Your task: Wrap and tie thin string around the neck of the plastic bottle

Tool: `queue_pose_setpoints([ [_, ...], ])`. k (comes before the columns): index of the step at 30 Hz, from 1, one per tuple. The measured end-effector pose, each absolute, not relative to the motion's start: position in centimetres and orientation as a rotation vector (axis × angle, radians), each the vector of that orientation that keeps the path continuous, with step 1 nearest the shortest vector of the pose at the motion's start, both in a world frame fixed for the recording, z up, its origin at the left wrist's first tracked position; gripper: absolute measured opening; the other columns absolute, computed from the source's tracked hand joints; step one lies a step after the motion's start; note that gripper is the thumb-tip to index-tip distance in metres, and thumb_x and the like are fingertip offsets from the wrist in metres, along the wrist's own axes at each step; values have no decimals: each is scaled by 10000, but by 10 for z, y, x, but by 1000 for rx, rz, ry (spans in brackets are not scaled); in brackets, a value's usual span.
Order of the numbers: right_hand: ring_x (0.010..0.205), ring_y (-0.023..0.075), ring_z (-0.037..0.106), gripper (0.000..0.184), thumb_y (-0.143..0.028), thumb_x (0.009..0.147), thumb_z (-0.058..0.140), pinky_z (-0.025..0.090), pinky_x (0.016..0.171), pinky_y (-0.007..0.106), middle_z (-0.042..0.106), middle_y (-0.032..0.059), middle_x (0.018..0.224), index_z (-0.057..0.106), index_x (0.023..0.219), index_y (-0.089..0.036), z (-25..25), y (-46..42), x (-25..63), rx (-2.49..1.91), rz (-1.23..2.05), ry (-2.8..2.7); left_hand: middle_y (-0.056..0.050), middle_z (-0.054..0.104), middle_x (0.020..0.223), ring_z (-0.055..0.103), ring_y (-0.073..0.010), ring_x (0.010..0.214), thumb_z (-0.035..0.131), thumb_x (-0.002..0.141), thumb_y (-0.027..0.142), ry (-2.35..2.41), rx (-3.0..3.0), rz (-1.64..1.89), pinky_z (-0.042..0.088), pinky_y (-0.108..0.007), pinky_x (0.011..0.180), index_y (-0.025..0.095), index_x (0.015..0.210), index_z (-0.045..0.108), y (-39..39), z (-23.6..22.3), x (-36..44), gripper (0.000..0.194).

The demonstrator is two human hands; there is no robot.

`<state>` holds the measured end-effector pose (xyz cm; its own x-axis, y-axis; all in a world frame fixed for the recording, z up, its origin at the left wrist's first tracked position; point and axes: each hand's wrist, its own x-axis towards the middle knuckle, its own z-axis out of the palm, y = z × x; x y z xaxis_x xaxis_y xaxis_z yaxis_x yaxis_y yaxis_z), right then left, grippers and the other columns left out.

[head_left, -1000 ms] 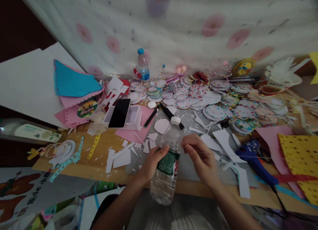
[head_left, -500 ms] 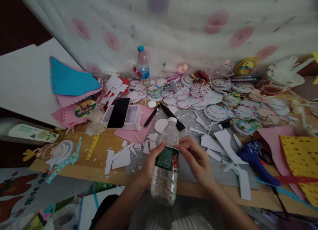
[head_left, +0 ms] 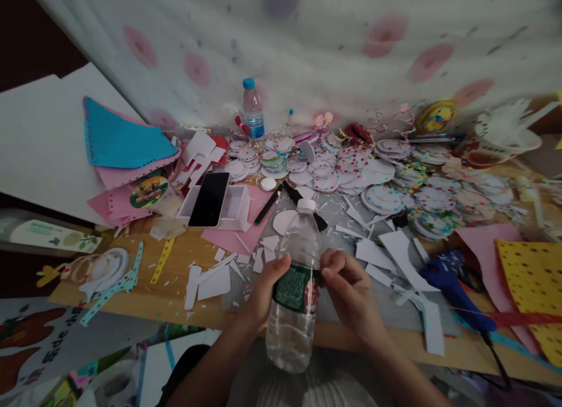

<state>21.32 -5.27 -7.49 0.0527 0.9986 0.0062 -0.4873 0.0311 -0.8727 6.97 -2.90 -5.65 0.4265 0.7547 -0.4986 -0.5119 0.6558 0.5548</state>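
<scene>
my left hand (head_left: pixel 263 293) was wrapped round the clear plastic bottle (head_left: pixel 290 339), thumb pressed on the upper edge of its green label (head_left: pixel 292 288). bottle tilted, white cap (head_left: pixel 306 205) pointing away from me, base toward my lap, out past the front edge of the wooden table (head_left: pixel 144 301). my right hand (head_left: pixel 353 296): thumb and fingertips drawn together right at the label's side edge; could not tell whether they had hold of it.

beneath and beyond, a grey mat (head_left: pixel 390 316) strewn with white paper scraps (head_left: pixel 215 283). past the cap, a dark pen (head_left: pixel 268 205), partly on a pink sheet (head_left: pixel 219 238). left of that, a black-screened phone (head_left: pixel 209 201) leaned on a white box (head_left: pixel 238 211). to my right, a blue glue gun (head_left: pixel 459 296) near a spotted yellow sheet (head_left: pixel 533 278). at the back, piles of dotted paper discs (head_left: pixel 381 199) and a blue-capped bottle (head_left: pixel 253 111), upright.
</scene>
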Motion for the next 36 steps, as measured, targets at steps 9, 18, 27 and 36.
queue_pose_setpoints([
  [9,541,83,448,318,-273,769,715,406,489,203,413,-57,619,450,611,-196,-60,-54,204,-761,1516,-629,-64,683,651,676,-234,658,786,605,534,789,267,801,522,-319,650,98,815,677,-32,-50,66,496],
  [18,333,91,516,448,-350,687,772,392,296,184,463,-91,510,356,603,-208,-70,-59,200,-742,1704,-523,-137,716,759,695,-306,750,695,653,611,572,290,671,522,-346,633,71,949,677,-36,-51,63,617],
  [27,334,138,578,502,-391,667,787,336,292,174,541,-80,441,321,602,-215,-59,-59,203,-736,1838,-553,-158,719,810,693,-333,798,619,688,655,417,322,612,508,-356,644,72,1034,645,-42,-56,61,678],
  [36,419,124,622,462,-359,754,734,407,471,235,574,-73,535,350,561,-189,-50,-64,209,-685,1770,-638,-138,705,799,692,-324,774,606,657,688,414,366,672,500,-339,618,100,1043,646,-40,-54,65,705],
])
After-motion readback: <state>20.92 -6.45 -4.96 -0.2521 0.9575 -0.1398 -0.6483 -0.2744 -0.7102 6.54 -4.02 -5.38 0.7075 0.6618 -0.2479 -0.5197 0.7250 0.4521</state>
